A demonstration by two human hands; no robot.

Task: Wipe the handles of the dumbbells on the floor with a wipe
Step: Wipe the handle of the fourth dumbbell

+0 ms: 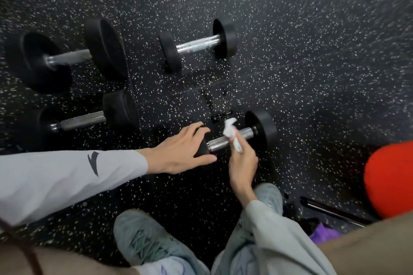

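Observation:
Several black dumbbells with chrome handles lie on the speckled rubber floor. The nearest dumbbell [245, 134] lies in front of my feet. My left hand [181, 152] grips its left weight head, fingers curled over the top and thumb below. My right hand [242, 161] pinches a crumpled white wipe [230, 128] and holds it against the middle of that chrome handle. Farther off lie a small dumbbell [197, 45], a large dumbbell [67, 56] at the far left, and a mid-sized dumbbell [89, 118] at the left.
A red rounded object [391, 178] sits at the right edge, with a dark bar [330, 210] and a purple item [324, 234] beside it. My grey shoes [143, 239] stand at the bottom. Wet marks [214, 107] show on the floor behind the nearest dumbbell.

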